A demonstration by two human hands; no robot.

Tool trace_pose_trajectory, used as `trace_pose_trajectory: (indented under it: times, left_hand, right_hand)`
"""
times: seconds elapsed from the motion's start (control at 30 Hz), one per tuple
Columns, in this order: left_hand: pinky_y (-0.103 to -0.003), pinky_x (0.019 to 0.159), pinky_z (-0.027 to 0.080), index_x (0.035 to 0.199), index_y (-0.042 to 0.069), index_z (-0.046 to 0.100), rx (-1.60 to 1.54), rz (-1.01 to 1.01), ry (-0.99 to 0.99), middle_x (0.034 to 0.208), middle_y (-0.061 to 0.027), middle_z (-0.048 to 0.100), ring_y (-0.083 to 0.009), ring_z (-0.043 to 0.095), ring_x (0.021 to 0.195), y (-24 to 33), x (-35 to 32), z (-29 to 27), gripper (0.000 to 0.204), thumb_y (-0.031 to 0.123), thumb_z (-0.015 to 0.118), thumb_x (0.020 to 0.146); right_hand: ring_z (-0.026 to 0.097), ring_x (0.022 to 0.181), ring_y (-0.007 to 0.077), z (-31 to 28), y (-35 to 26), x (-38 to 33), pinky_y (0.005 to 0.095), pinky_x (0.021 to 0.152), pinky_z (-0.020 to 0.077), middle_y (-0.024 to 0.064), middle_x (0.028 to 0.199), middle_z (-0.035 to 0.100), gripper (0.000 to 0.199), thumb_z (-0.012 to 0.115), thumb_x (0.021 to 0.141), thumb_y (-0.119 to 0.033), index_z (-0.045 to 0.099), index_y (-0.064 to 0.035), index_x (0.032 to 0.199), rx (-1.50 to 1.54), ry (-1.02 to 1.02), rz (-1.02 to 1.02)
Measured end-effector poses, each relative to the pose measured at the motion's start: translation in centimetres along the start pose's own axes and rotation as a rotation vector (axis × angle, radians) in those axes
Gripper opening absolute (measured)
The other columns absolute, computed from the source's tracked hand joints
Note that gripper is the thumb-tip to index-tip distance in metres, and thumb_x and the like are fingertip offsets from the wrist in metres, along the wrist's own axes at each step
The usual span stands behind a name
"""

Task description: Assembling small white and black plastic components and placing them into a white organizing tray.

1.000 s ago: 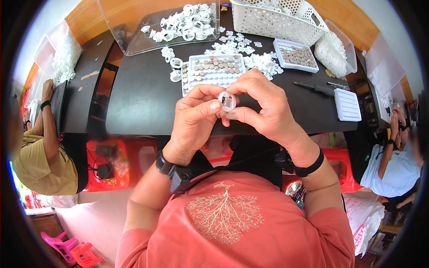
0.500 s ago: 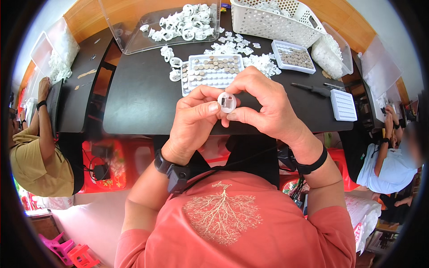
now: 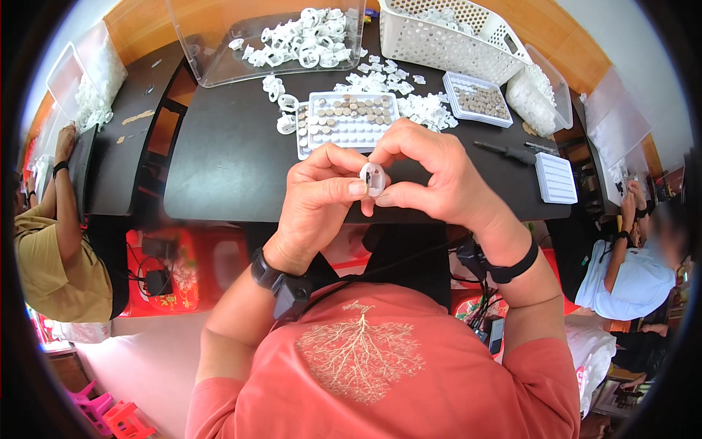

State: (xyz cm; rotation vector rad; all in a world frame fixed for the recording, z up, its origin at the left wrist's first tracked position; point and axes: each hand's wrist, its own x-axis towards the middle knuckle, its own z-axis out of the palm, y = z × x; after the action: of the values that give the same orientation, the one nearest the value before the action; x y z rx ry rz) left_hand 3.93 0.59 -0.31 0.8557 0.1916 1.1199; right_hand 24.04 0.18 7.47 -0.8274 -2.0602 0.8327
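Between both hands, over the near edge of the dark table, is a small round white plastic part (image 3: 376,178) with cut-out openings. Thumb and fingers of my left hand (image 3: 316,192) pinch its left side. My right hand (image 3: 437,177) grips the opposite rim, thumb below and index finger curled above. The part is tilted, so some of its inside shows. Just beyond the hands lies a white dimpled tray (image 3: 358,137) partly filled with small round brownish discs, overlapping another tray (image 3: 303,151).
A clear bin (image 3: 227,73) of white ring-shaped parts and a white perforated basket (image 3: 431,45) stand at the back. Small white pieces (image 3: 424,110) lie between them. On the right are a disc tray (image 3: 482,119), a dark-handled tool (image 3: 512,153) and a white tray (image 3: 557,179). People work on both sides.
The round white part has turned in my fingers and now appears more edge-on. My right index finger has shifted along its rim; both hands still hold it in nearly the same place.
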Motion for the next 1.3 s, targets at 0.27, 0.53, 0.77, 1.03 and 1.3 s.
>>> trace_pose_trajectory:
  times: [0.27,0.53,0.77,1.03,1.3]
  left_hand:
    - [-0.033,0.066,0.056,0.099,-0.003,0.061,-0.09,-0.027,0.109,0.1,-0.0237,0.07,-0.0256,0.07,0.084,0.3,-0.1,0.4,0.017,0.003,0.068,0.085]
    - [-0.032,0.068,0.056,0.1,-0.003,0.061,-0.08,-0.038,0.113,0.102,-0.0235,0.069,-0.0245,0.069,0.086,0.2,-0.1,0.4,0.018,0.004,0.069,0.086]
    - [-0.032,0.066,0.055,0.103,-0.001,0.061,-0.072,-0.038,0.128,0.105,-0.0247,0.068,-0.0249,0.069,0.086,0.1,0.0,0.2,0.019,0.008,0.068,0.088]
    - [-0.032,0.067,0.053,0.106,0.001,0.06,-0.055,-0.05,0.12,0.109,-0.0251,0.067,-0.0252,0.067,0.087,0.0,0.1,-0.1,0.023,0.014,0.069,0.089]
    - [-0.034,0.068,0.055,0.105,-0.003,0.061,-0.155,-0.032,0.139,0.104,-0.0243,0.068,-0.0274,0.069,0.086,-0.1,0.1,0.0,0.018,0.003,0.064,0.089]
  right_hand:
    - [0.066,0.076,0.0279,-3.1,4.6,3.2,0.0376,0.068,0.0503,0.0095,0.08,0.069,0.011,0.067,0.08,-0.015,0.071,-0.0071,0.086,-0.48,0.171,0.179]
    - [0.068,0.079,0.0306,-1.5,6.4,3.8,0.0444,0.068,0.0516,0.007,0.084,0.07,0.006,0.066,0.08,-0.015,0.072,-0.0131,0.082,-0.772,0.087,0.091]
    - [0.067,0.079,0.0313,-1.4,6.7,3.8,0.0435,0.069,0.0511,0.0077,0.087,0.07,0.008,0.064,0.082,-0.016,0.069,-0.0104,0.081,-0.849,0.02,0.143]
    - [0.066,0.079,0.034,-1.5,6.4,3.3,0.0439,0.07,0.0503,0.0127,0.086,0.068,0.007,0.062,0.083,-0.011,0.064,-0.0049,0.086,-0.821,-0.002,0.15]
    - [0.063,0.072,0.0304,0.6,-0.4,0.7,0.0363,0.062,0.0486,0.0123,0.081,0.061,0.012,0.063,0.08,0.004,0.058,-0.0029,0.089,-0.265,0.218,-0.035]
